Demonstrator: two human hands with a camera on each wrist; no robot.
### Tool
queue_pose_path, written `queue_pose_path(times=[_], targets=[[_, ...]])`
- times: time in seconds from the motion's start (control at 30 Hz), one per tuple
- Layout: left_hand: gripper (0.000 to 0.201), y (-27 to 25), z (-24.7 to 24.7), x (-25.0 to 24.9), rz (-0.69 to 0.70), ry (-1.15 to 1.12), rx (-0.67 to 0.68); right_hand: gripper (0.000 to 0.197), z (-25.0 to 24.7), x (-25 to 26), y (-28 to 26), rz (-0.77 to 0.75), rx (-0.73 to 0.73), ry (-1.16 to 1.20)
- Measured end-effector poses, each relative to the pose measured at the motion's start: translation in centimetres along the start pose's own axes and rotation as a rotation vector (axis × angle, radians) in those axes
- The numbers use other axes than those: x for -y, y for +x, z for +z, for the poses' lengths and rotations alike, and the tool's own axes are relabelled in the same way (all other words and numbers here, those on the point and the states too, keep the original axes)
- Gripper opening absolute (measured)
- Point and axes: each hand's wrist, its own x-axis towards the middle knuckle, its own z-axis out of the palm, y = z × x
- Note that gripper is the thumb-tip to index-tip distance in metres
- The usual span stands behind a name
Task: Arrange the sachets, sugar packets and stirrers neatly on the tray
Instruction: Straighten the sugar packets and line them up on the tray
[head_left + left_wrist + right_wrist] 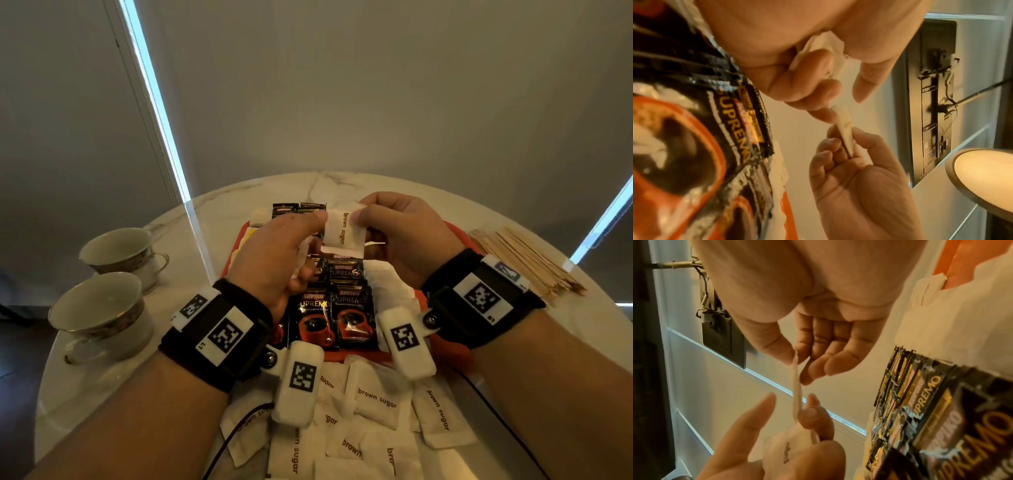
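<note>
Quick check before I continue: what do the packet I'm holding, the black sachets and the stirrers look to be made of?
Brown sugar packet: matte white paper, soft creases.
Kopiko Supremo sachets: glossy foil or plastic laminate, glare and serrated edges.
Stirrers: pale, thin flat sticks, probably unfinished wood.

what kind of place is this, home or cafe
Probably a home or hotel room, set up for coffee: a round marble table, two china teacups, and drawn roller blinds behind.

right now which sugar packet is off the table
The packet pinched between left hand and right hand above the tray; the others lie flat.
</note>
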Motion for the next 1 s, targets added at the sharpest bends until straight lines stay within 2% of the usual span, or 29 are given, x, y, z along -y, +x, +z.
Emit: queue_pose_path(times=[0.1,0.17,0.27,0.4,0.6,0.77,0.87,1.0], targets=[[0.017,-0.1,-0.1,0.3,0.075,0.139,0.024,0.01,0.2,-0.2,-0.1,-0.014,0.02,-0.033],[0.014,-0.3,0.1,0.5,0.081,0.227,0.051,0.003,0.4,-0.5,-0.1,-0.027,0.006,-0.038],[0.016,-0.6,0.2,0.5,0.066,0.28,0.078,0.011,0.4,-0.9,-0.1,-0.08,0.018,-0.113],[0.018,-0.7,0.3,0.3,0.086,0.212,0.065,0.018,0.2,-1.0,-0.2,-0.132,0.05,-0.14],[0.014,-0.2,-0.1,0.4,0.133,0.122,-0.096,0.021,-0.4,-1.2,0.3,-0.004,0.032,0.016],[0.011,0.2,-0.1,0.3,0.089,0.079,-0.114,0.021,-0.7,-1.3,0.8,0.027,0.021,0.088],[0.01,0.5,-0.1,-0.1,-0.022,-0.127,-0.089,0.015,-2.2,-0.9,1.8,0.015,-0.095,0.096],[0.02,0.6,-0.5,-0.3,-0.075,-0.292,-0.088,0.023,-6.0,-1.2,4.4,0.08,-0.431,-0.001]])
